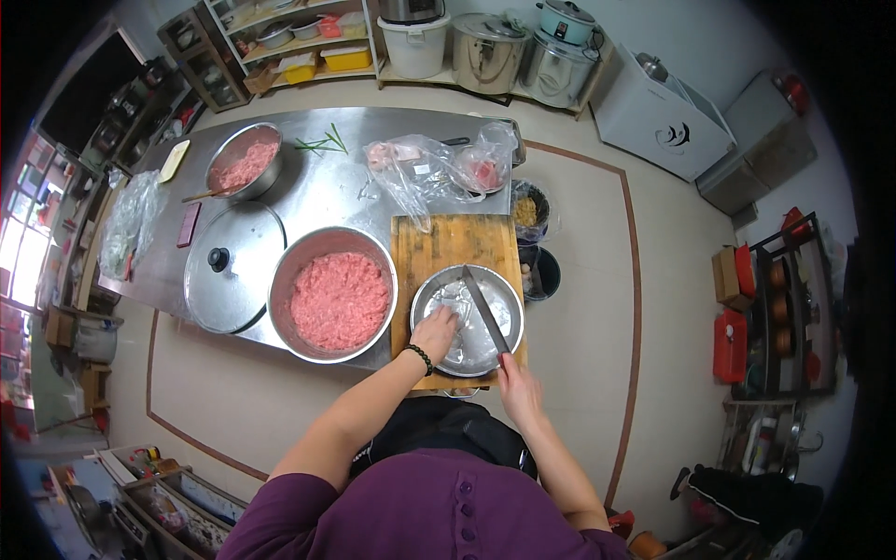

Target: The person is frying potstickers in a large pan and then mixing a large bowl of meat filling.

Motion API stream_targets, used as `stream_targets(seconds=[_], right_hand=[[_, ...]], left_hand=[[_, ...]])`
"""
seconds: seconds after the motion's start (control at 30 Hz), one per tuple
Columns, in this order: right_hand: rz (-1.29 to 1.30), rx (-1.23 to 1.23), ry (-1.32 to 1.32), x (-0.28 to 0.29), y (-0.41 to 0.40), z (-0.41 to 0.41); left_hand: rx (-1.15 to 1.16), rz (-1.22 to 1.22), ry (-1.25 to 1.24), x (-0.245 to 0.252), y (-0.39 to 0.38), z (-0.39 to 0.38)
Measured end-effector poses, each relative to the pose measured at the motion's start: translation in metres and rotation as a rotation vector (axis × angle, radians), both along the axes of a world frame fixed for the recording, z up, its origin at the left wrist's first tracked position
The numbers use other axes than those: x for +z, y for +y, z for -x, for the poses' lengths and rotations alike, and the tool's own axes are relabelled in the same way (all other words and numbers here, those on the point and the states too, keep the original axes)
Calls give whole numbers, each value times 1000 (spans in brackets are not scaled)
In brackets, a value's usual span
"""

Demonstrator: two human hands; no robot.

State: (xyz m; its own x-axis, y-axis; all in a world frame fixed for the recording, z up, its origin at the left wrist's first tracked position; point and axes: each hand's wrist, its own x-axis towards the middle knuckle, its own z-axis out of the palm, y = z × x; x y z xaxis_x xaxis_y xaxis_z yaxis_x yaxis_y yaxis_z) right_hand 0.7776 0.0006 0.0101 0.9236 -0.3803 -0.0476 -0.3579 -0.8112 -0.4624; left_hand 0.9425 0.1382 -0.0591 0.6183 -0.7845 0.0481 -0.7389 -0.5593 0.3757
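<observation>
A round metal basin [514,318] rests on a wooden cutting board [455,241]. My left hand [435,333], with a beaded bracelet at the wrist, reaches into its left side, onto what looks like clear plastic film or water; whether the fingers grip anything I cannot tell. In my right hand [518,385] is a long knife [484,306], its blade lying across the basin from the near right rim to the far rim. Left of the board stands a large metal pot [280,294] holding pink minced meat [341,301].
On the steel table [322,189] are a glass lid [234,294], a smaller bowl of mince [269,178], green stalks [325,143], meat in plastic bags [420,168] and crumpled plastic [133,224]. Two bins [549,273] stand right of the table, and a chest freezer [654,115] beyond.
</observation>
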Motion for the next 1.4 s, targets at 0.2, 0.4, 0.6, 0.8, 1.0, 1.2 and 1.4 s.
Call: stream_targets(seconds=[0.2, 0.4, 0.6, 0.8, 1.0, 1.2, 1.4], right_hand=[[33, 116, 94, -14, -5, 18], [-11, 59, 6, -18, 2, 12], [-24, 48, 37, -16, 0, 1], [0, 134, 101, -24, -7, -1], [63, 127, 55, -27, -5, 2], [0, 115, 15, -12, 1, 4], [2, 88, 39, -4, 8, 4]], left_hand=[[-2, -2, -126, -2, 0, -3], [72, 74, -19, -6, 0, -5], [13, 116, -47, 0, 5, -2], [-28, 135, -44, -5, 2, -4], [117, 156, 135, -16, -1, -6], [189, 225, 96, -22, 2, -10], [82, 147, -12, -15, 9, -8]])
